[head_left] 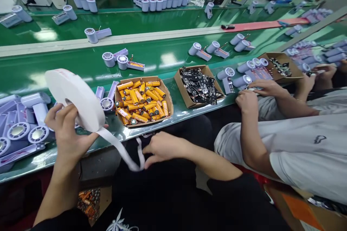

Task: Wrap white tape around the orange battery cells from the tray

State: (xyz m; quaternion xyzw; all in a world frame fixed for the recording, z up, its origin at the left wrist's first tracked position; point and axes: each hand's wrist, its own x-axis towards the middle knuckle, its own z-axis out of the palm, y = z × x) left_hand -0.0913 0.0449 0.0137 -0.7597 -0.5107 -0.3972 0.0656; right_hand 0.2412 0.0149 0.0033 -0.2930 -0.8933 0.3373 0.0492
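Observation:
My left hand [66, 130] is closed around a large white roll of tape [77, 97], held up on edge over the near side of the green conveyor belt [162, 61]. A white strip [121, 153] runs down from the roll to my right hand [162, 148], which pinches its free end above my lap. Just beyond the hands sits a cardboard box of orange battery cells [142, 101].
A box of black circuit boards [199, 86] stands right of the batteries. Lilac fan housings [24, 126] pile at the left, and more lie along the belt. A co-worker's hands [252, 95] work at the right. Another person's hands are at the far side.

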